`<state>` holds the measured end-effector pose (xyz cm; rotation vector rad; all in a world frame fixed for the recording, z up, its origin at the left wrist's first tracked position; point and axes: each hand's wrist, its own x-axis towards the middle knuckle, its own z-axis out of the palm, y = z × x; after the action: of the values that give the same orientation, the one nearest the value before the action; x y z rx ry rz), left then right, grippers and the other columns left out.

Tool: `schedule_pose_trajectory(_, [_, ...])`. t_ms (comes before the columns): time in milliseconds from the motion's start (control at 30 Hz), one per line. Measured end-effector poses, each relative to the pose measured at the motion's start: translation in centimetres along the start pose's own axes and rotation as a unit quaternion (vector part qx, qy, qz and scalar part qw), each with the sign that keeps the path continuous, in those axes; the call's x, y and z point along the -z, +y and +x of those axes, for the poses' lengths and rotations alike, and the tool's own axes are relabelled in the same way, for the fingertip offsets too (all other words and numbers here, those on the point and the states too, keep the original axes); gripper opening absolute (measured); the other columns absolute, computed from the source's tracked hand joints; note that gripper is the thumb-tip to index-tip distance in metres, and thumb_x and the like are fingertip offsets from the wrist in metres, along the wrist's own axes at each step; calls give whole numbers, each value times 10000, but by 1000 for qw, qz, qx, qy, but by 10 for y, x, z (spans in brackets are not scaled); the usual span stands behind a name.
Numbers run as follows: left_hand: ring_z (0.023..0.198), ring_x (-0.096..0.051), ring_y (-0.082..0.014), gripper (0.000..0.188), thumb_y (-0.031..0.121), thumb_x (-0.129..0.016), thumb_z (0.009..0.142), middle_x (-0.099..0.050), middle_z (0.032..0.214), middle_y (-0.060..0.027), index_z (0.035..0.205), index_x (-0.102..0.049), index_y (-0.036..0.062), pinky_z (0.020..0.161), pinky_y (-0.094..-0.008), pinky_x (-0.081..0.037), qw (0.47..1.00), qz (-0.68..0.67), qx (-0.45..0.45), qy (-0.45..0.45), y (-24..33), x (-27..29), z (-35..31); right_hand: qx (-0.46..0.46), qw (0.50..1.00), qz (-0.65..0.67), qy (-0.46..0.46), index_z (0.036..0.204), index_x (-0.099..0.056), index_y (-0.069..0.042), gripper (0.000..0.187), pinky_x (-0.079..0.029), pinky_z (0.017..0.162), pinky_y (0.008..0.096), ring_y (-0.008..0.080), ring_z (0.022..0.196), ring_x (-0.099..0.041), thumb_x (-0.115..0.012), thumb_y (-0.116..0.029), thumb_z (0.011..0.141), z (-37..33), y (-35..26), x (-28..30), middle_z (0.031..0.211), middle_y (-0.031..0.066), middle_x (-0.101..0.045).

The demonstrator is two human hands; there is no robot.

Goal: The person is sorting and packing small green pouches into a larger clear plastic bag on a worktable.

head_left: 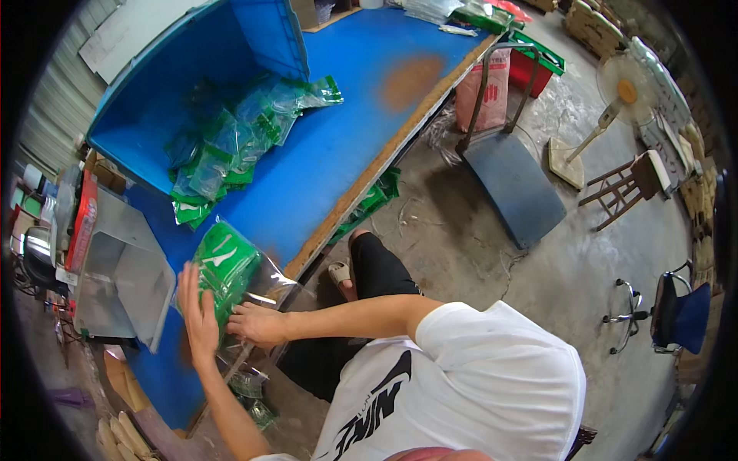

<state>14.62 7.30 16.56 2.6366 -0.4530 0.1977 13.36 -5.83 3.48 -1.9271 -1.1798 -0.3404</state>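
Observation:
A clear plastic bag with green packets in it (pixel 227 260) lies on the blue tabletop near its front edge, its loose clear end spread to the right. Along the bag's left side my left hand (pixel 200 321) rests with fingers stretched out. My right hand (pixel 258 324) is at the near side of the bag, its bent fingers closed on the plastic; the fingertips are partly hidden. Beyond it, a blue bin (pixel 173 84) lies tipped on its side, with several green-and-clear packets (pixel 231 146) spilling from its mouth onto the table.
A grey bin (pixel 127 269) stands left of my hands. The blue table (pixel 346 92) has a worn brown edge. On the floor at right are a platform trolley (pixel 515 188), a fan (pixel 615 100), a wooden stool (pixel 634 184) and a blue office chair (pixel 680 315).

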Motion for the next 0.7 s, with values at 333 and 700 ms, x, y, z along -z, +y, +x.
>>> schedule_pose_trajectory(333, [1129,-530,-250,779,73,-729,865,-527,1241,-159,1515,-302,26,978,-377,-440,855,-197,323,354,44,-110,-165,-9,1000,-19,-13,904,-593,-71,161,-419,865,398,269,984,-531,-670,-163,797,8,-7,11,937,77,-577])
schedule_pose_trajectory(700, [938,-584,-153,476,6,-674,908,-604,1063,-108,1339,-477,-41,798,-269,-489,759,-388,356,384,26,-119,-191,-43,995,-88,2,909,-619,-91,156,-399,832,365,235,974,-534,-673,-170,786,19,-9,-10,943,53,-581])
